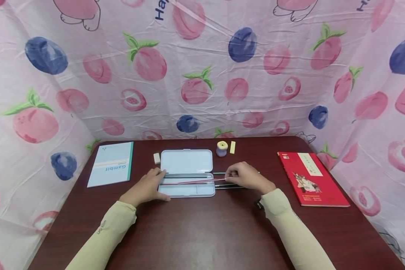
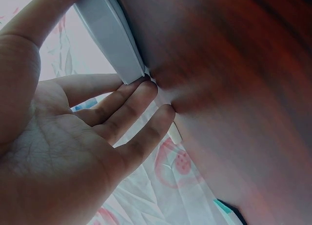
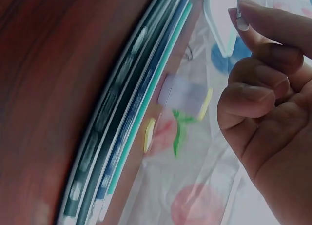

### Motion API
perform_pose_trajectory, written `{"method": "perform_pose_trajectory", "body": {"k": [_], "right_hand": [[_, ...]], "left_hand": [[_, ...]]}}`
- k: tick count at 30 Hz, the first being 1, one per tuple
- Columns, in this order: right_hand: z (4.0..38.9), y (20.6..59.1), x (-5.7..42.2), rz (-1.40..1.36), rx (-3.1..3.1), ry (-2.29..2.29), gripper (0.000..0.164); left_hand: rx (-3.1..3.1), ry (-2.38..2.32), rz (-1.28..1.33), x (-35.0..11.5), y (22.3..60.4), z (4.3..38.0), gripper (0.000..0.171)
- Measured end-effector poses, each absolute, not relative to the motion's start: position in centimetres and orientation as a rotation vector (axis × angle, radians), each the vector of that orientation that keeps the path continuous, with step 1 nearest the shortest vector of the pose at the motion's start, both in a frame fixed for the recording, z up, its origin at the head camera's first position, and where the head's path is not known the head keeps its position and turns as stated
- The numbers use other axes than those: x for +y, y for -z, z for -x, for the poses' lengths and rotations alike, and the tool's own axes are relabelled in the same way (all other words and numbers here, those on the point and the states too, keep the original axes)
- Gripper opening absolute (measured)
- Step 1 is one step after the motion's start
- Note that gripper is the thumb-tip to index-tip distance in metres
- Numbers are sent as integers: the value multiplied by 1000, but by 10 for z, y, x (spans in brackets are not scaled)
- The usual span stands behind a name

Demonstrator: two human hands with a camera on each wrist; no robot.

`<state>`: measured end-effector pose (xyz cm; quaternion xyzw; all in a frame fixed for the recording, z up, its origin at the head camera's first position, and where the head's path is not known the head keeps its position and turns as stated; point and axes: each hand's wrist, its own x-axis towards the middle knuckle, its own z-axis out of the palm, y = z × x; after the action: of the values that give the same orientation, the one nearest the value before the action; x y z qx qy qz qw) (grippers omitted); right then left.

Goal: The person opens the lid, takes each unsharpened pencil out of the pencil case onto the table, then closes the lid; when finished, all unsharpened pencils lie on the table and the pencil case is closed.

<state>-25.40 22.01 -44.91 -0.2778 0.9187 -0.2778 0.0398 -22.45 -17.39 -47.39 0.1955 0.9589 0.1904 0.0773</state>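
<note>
A pale blue pencil case (image 1: 186,190) lies on the table with its lid (image 1: 186,161) folded back. My left hand (image 1: 149,188) holds the case's left end, thumb at the front and fingers toward the back. In the left wrist view, fingertips meet the case's corner (image 2: 127,71). Between thumb and index finger, my right hand (image 1: 244,176) pinches the right end of a thin red pencil (image 1: 202,181), which stretches leftward over the case. Several dark and green pencils (image 3: 127,95) lie right of the case, partly beneath the right hand.
A purple and yellow pot-shaped object (image 1: 222,149) and a small yellow strip (image 1: 232,147) stand behind the right hand. Near the lid is a white eraser (image 1: 156,158). A light blue notebook (image 1: 111,165) lies left, a red book (image 1: 312,180) right. Patterned curtains surround the table (image 1: 202,232).
</note>
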Motion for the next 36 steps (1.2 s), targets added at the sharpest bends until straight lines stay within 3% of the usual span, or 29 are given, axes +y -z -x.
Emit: {"method": "perform_pose_trajectory", "body": {"k": [18, 23, 36], "right_hand": [[247, 442, 287, 853, 2731, 944, 2], [243, 445, 304, 845, 2716, 935, 10], [235, 442, 333, 849, 2671, 941, 4]], "left_hand": [[2862, -570, -581, -174, 474, 225, 107], [2854, -586, -571, -174, 473, 224, 108], [2859, -579, -561, -174, 472, 222, 107]]}}
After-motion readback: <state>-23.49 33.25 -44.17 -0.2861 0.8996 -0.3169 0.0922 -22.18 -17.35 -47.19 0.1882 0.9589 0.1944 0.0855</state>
